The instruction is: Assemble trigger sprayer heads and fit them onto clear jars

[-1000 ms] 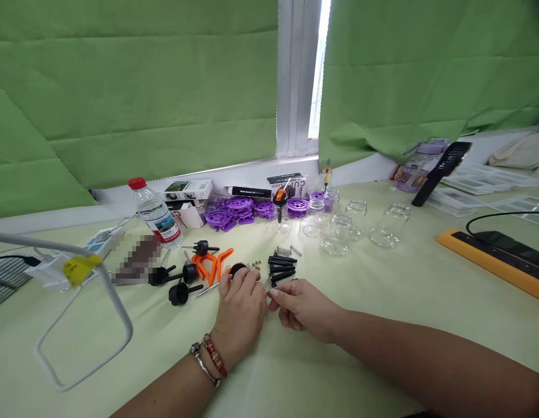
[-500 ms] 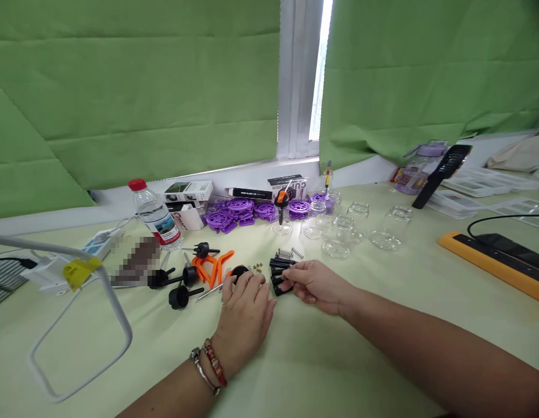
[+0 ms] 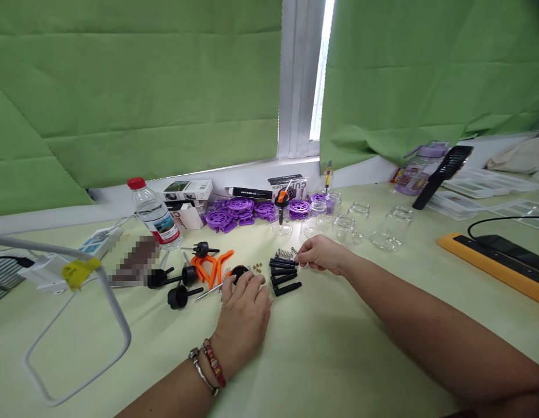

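Observation:
My left hand (image 3: 247,313) rests low on the table, its fingers curled over a black cup-shaped part (image 3: 240,271) that shows just past the fingertips. Its palm side is hidden. At the right end of a row of black tubes (image 3: 284,277), my right hand (image 3: 325,254) has its thumb and forefinger pinched together. Whatever lies in that pinch is too small to make out. Small metal springs (image 3: 284,253) lie right behind the tubes, close to the right fingertips. Several tiny brass-coloured pieces (image 3: 257,267) lie between the left fingers and the tubes.
Left of my hands are orange handles (image 3: 214,268), black cups with stems (image 3: 179,296) and metal rods. Purple wheel-like parts (image 3: 237,206), boxes (image 3: 189,190) and a water bottle (image 3: 155,215) stand behind. Glass jars (image 3: 394,227) are at right, and a white frame (image 3: 121,325) at left.
My right hand has moved back and slightly right, off the front black tubes to their far right end by the springs. The left hand has stayed nearly still.

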Demonstrator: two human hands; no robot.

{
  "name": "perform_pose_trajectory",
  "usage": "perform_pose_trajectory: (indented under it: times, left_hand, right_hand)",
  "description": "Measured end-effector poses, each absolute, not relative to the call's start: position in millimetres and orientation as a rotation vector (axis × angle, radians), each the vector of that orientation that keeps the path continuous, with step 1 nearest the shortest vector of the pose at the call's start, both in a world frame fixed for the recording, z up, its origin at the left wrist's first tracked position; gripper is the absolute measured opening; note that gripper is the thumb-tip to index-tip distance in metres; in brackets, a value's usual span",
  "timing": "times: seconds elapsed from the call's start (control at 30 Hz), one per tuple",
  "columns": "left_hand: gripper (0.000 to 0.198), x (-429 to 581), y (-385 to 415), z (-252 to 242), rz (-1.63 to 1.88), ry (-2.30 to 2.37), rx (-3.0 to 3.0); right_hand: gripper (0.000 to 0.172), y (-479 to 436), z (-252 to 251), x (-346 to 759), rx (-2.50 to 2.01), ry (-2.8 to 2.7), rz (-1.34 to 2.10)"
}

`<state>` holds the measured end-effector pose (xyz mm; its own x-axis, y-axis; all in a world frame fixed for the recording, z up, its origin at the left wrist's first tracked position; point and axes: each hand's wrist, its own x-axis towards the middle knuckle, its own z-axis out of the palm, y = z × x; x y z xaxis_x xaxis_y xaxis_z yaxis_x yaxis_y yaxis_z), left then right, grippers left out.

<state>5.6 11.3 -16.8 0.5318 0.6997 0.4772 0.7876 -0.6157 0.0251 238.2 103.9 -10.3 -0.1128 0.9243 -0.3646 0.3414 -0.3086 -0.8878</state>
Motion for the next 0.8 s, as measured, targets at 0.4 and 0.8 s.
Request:
perform_pose_trajectory:
  times: [0.4,0.8]
  left_hand:
    - [0.015,3.0,12.3,-18.1,-0.671,-1.26,-2.585]
    - [0.013,2.7,12.5,-19.1,-0.663,-1.264,-2.597]
  right_hand:
    - [0.015,108.0,-10.6,229.1,-1.791,-1.645,1.009]
    - [0.02,116.7,-17.9,226.2,-1.767,-1.69,0.931]
